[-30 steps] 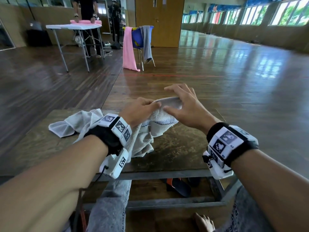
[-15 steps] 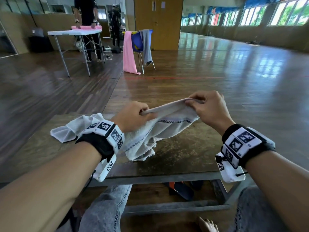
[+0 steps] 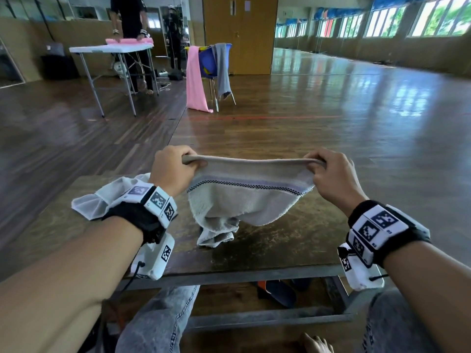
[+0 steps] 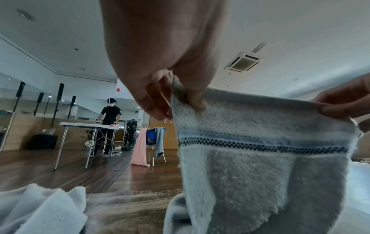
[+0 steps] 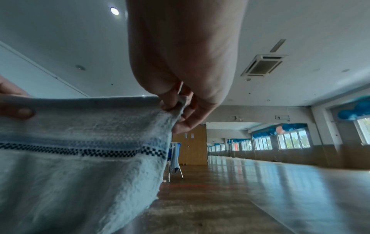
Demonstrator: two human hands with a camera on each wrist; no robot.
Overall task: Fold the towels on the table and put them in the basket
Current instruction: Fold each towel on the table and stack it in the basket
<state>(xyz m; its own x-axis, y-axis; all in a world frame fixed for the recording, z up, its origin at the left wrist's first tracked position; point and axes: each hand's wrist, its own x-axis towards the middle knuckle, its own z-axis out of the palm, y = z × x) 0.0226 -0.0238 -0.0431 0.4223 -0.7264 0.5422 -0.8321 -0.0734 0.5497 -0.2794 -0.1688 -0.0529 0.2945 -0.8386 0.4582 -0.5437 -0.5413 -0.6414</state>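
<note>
Two hands, left hand (image 3: 173, 171) and right hand (image 3: 334, 178), pinch one striped towel (image 3: 244, 200) taut; a second white towel (image 3: 96, 202) lies on the table (image 3: 280, 248).

I'm not finding any words, brand names or numbers that I can read. I'm wearing wristbands (image 3: 158, 200) printed with black-and-white square code markers, patterns only and no letters. On the door (image 3: 239, 34) two pale notices (image 3: 247, 5) are hanging, too small and blurred for me to read. My towel (image 4: 260, 142) is showing a checkered woven stripe, and no label.
</note>
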